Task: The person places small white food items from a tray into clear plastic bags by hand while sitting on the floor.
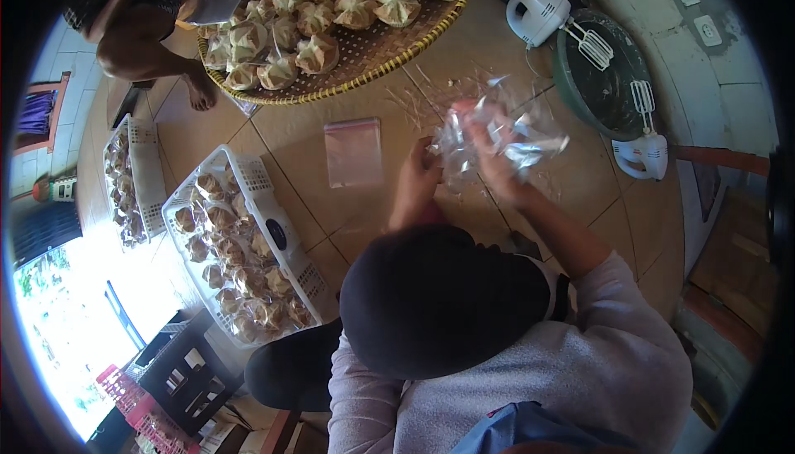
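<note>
My right hand (487, 137) is inside or behind a crinkled mass of clear plastic film (534, 143), blurred and partly hidden by it, over the tiled floor. At the film's left edge is my left hand (424, 165), fingers bent near it; whether they pinch it cannot be told. A flat stack of clear plastic bags (353, 154) lies on the tiles to the left of my left hand. Beyond the hands, a round woven bamboo tray (385, 69) with a yellow-bound rim holds many split-topped steamed or baked cakes (355, 9), several of them in clear bags.
White plastic crates (292, 230) (149, 174) of bagged cakes stand at left. Another person's bare foot (200, 87) is beside the tray. Two hand mixers (539, 14) (643, 154) rest at a dark green basin (568, 81). Fine strands litter the floor.
</note>
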Demonstrator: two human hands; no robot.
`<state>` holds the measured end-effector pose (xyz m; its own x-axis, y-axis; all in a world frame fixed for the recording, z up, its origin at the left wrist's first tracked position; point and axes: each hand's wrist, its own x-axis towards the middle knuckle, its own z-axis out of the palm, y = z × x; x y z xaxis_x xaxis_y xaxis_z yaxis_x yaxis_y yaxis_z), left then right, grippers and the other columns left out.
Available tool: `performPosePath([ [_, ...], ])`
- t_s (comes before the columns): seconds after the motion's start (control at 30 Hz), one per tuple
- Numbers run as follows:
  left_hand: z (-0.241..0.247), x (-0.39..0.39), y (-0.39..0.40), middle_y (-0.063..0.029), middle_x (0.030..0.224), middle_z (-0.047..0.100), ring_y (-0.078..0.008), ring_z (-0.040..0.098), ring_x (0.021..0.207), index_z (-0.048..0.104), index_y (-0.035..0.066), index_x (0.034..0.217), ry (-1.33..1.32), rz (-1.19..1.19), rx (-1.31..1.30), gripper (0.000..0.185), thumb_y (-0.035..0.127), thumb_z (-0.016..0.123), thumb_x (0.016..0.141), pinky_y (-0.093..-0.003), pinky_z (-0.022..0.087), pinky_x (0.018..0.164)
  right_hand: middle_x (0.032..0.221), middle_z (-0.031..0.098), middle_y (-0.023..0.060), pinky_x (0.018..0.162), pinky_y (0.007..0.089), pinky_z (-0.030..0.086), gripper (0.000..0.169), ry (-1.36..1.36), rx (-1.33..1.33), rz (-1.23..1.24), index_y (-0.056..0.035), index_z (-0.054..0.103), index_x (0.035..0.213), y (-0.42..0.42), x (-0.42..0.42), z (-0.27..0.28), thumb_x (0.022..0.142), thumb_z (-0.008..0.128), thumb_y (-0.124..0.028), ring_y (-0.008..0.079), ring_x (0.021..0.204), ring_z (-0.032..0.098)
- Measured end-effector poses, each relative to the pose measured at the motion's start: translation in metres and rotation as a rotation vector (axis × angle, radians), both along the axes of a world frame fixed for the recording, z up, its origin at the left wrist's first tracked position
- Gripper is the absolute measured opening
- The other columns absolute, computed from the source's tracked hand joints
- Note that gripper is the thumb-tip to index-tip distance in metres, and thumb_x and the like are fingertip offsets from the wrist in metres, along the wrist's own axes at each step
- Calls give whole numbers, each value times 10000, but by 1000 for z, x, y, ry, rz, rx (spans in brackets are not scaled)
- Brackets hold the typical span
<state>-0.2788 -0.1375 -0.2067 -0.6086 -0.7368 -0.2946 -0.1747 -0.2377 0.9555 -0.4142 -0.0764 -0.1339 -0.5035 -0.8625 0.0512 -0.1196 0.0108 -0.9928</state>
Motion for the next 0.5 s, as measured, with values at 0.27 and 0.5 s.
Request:
performPosePath([
  [0.27,-14,10,12,-104,931,638,-174,605,866,562,4,1136,296,123,336,367,19,574,770,-301,483,749,1194,465,157,862,335,436,375,583,-264,441,18,477,1167,21,7,-46,819,589,-61,287,1057,511],
  [0.5,-4,10,18,-100,915,644,-171,597,817,616,6,1066,294,190,346,237,74,531,855,-302,483,717,1223,486,143,893,370,447,286,571,-126,654,5,502,1183,29,-1,-30,912,488,-88,323,1092,523],
])
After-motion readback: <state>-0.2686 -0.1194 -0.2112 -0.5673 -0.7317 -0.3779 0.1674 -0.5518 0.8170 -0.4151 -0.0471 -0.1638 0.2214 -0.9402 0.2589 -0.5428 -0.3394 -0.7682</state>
